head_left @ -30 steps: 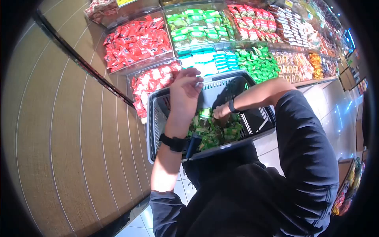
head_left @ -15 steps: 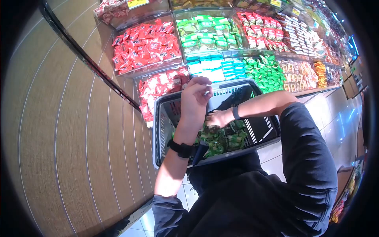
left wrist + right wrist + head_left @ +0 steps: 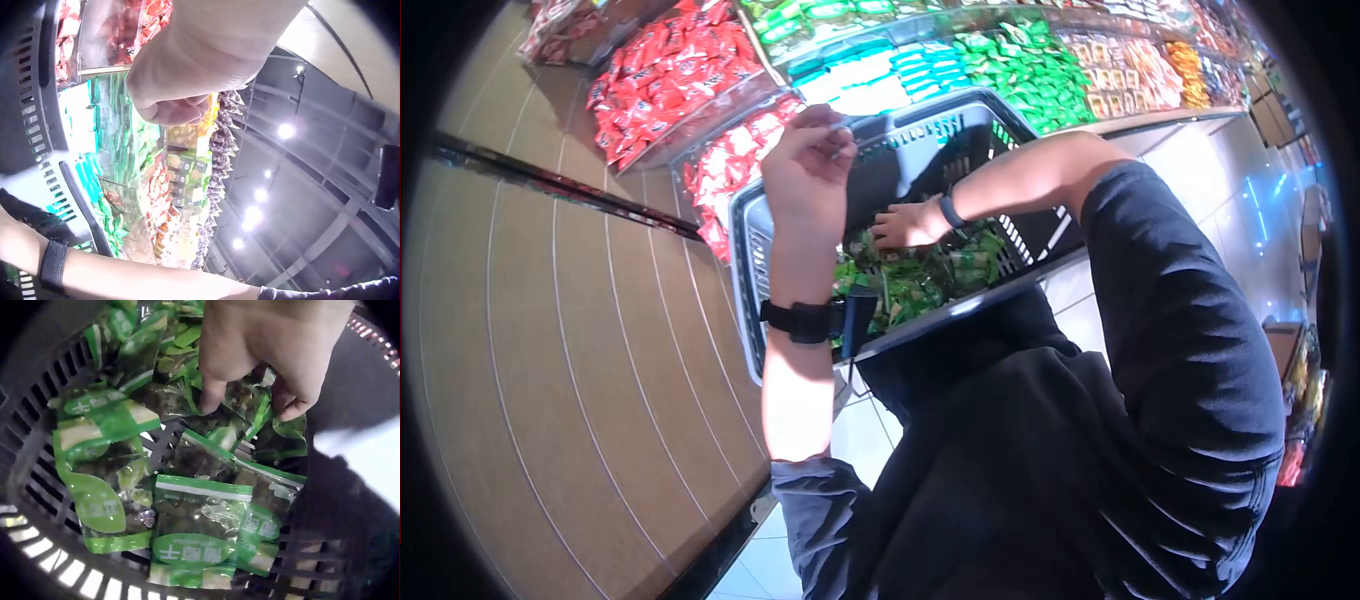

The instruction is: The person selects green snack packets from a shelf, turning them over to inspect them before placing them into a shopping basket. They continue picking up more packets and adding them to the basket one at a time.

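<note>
Inside a dark plastic shopping basket (image 3: 750,240) lies a heap of green-and-clear snack packets (image 3: 200,534), some with dark contents showing. My right hand (image 3: 912,224) is down in the basket at its far side, touching the heap. In the right wrist view its thumb and fingertips stand apart, on either side of a packet (image 3: 245,403). Raised over the basket's left rim is my left hand (image 3: 808,155), its fingers loosely bent and nothing visible in them. The left wrist view shows this hand (image 3: 181,75) in front of the shelves.
Shelf bins hold red packets (image 3: 675,85), blue-and-white packets (image 3: 850,85) and green packets (image 3: 1020,75) beyond the basket. A wood-panelled wall (image 3: 570,340) runs along the left. Tiled floor (image 3: 1190,190) shows on the right.
My right hand has moved left across the basket, over the packets. The head view has shifted, so the shelves sit higher and further left. My left hand keeps much the same pose.
</note>
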`<state>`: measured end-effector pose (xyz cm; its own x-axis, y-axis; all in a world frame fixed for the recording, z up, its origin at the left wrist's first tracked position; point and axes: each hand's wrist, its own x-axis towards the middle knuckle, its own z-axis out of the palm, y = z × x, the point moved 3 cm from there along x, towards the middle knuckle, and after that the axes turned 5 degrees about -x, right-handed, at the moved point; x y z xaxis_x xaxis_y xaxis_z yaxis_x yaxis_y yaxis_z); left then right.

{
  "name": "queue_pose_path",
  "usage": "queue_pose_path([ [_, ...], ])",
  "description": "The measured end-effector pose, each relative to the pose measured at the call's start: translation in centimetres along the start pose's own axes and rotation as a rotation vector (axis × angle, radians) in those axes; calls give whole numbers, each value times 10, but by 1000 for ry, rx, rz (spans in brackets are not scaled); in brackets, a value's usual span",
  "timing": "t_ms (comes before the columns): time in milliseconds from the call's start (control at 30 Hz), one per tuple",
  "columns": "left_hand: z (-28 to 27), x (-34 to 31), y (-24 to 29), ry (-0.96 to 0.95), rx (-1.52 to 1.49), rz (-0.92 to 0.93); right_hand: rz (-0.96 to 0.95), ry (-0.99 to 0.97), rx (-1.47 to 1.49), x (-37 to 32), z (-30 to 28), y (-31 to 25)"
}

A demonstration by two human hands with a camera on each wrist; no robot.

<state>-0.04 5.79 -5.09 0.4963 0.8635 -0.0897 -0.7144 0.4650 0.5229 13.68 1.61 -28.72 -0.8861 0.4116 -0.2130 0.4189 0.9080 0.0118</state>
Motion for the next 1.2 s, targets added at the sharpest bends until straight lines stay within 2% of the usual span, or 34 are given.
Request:
queue_pose_path([
  [167, 2, 0, -1, -22, 21, -5, 48, -280, 121, 5, -11, 2],
  [200, 1, 1, 0, -10, 24, -8, 68, -340, 255, 5, -3, 6],
  [233, 0, 1, 0, 4, 29, -10, 30, -401, 253, 6, -8, 4],
  [300, -4, 0, 1, -1, 29, -16, -21, -320, 234, 8, -8, 1],
  [433, 0, 1, 2, -7, 2, -11, -46, -394, 144, 4, -4, 12],
  [467, 0, 1, 2, -11, 2, -9, -5, -379, 141, -2, -6, 21],
  [500, 0, 1, 3, -16, 2, -6, 106, -420, 263, -5, -30, 22],
  [567, 2, 1, 3, -16, 8, -3, 199, -616, 426, -17, -42, 37],
  [600, 3, 0, 2, -13, 18, -2, 185, -717, 652, -21, -39, 44],
  [633, 2, 1, 2, -15, 13, -5, -82, -764, 530, -16, -37, 43],
  [667, 1, 2, 2, -30, 9, -20, 43, -791, 469, -26, -30, 46],
  [700, 1, 2, 2, -46, 6, -33, 167, -815, 403, -42, -48, 37],
  [733, 1, 3, 1, -50, 3, -31, 314, -660, 160, -57, -29, 39],
  [800, -1, 4, 2, -61, 8, -41, 370, -623, 123, -71, -1, 35],
  [900, -1, 4, 3, -62, 2, -49, 474, -539, 73, -71, 2, 25],
  [967, 1, 2, 3, -42, 6, -41, 360, -399, 48, -71, -26, 15],
  [1033, 1, 1, 1, -27, 6, -36, 316, -318, 0, -69, -16, 15],
  [1100, -1, 2, 1, -14, -24, -52, 190, -434, -147, -69, -6, 20],
  [1167, -8, 7, 1, -24, -30, -73, 53, -248, -132, -75, -11, 24],
  [1200, -5, 4, 2, -91, -56, -88, 3, -188, -181, -76, -15, 24],
])
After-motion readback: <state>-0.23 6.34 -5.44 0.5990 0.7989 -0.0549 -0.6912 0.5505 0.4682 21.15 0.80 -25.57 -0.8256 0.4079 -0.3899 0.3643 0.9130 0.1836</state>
